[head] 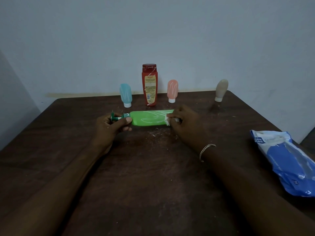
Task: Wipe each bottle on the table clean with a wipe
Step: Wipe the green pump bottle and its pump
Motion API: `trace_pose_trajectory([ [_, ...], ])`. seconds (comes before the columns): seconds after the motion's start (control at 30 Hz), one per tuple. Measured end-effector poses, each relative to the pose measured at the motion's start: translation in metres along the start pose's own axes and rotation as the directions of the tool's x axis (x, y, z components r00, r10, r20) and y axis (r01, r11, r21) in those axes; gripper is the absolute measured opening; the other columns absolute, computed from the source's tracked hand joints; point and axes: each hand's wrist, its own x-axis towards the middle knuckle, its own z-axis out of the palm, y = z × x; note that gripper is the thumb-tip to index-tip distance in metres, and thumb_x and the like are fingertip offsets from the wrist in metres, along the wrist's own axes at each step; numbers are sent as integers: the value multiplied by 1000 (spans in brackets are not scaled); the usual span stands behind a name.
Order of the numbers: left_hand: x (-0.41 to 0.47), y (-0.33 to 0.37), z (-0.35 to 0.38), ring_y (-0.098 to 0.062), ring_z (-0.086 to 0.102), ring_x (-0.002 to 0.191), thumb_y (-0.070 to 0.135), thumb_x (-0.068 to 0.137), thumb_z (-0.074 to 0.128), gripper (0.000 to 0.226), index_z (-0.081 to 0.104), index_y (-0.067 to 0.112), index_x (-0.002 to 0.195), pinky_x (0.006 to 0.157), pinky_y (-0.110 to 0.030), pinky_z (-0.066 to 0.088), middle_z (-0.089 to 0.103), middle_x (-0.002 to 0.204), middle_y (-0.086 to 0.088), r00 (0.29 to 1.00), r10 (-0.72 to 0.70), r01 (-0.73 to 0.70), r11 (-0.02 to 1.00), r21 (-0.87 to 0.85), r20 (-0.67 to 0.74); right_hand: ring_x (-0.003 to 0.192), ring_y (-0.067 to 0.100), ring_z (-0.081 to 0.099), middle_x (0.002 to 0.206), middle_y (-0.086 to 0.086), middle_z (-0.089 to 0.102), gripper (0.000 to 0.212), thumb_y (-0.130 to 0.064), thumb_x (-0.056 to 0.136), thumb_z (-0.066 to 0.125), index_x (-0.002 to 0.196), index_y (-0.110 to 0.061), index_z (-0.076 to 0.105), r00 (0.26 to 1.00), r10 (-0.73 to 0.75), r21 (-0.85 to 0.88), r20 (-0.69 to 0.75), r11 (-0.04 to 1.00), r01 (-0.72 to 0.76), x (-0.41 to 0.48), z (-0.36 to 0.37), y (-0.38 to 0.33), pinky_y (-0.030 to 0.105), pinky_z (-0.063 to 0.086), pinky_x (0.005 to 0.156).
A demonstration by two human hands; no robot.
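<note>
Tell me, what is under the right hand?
A crumpled white wipe shows under the right hand, against the bottom end of the lying green bottle. The hand covers most of the wipe and the bottle's very end.

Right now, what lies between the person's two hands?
In the head view, a green pump bottle lies on its side between them: the left hand grips its pump end, the right hand presses a white wipe against its base.
</note>
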Motion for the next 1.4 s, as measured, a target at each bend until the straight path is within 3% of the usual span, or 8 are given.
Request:
trace_pose_trajectory([
  [0.2,-2,1,3,-20,71,74,8,82,73,15,71,3,96,67,-22,60,75,89,-9,1000,-1,1,1000,19,17,76,11,55,88,1,60,18,-20,86,70,101,-11,75,993,99,-27,-62,995,-101,4,-10,14,13,38,61],
  [0.4,0,0,1,-21,71,74,8,82,73,8,71,9,89,67,-23,59,75,88,-10,1000,1,-1,1000,5,10,79,13,58,92,1,62,18,-16,86,69,100,-8,75,998,-56,-16,24,998,56,-2,5,-3,23,46,68],
  [0.57,0,0,2,-22,70,74,9,82,73,9,70,7,90,66,-23,60,75,89,-10,1000,-5,4,999,43,21,68,-1,46,82,-8,50,15,-18,86,69,98,-11,75,993,88,-24,-74,996,-90,4,-4,8,4,31,58],
  [0.8,0,0,0,-21,70,75,9,83,73,9,70,6,91,67,-23,60,74,92,-11,999,4,-5,999,41,32,77,13,58,91,3,62,15,-15,85,69,98,-8,74,999,-54,21,4,998,54,-4,7,-2,26,50,67],
  [0.93,0,0,2,-20,70,72,7,84,72,9,69,5,91,65,-23,59,75,88,-11,999,14,-16,998,62,30,75,10,55,89,2,60,15,-14,87,66,98,-9,75,994,44,-3,-97,999,-45,3,4,3,17,43,63],
  [1.13,1,-1,-1,-21,70,73,7,83,73,10,69,4,92,67,-25,60,75,90,-10,1000,3,-4,999,40,12,79,12,56,94,5,61,20,-17,88,67,104,-7,73,994,-107,17,17,994,106,-6,17,-18,20,45,68],
  [1.3,-1,0,3,-18,69,67,5,84,72,7,67,2,88,63,-23,59,73,83,-10,999,23,-25,997,67,35,78,12,57,92,6,63,16,-16,88,67,101,-9,74,997,-14,-4,-80,1000,14,2,11,-4,27,49,68],
  [1.4,0,-1,1,-18,68,66,6,82,73,6,67,5,83,63,-24,58,72,79,-9,999,36,-38,997,63,38,80,12,56,93,5,60,18,-16,90,65,103,-9,73,996,-80,36,-38,996,81,2,23,-25,18,43,69],
])
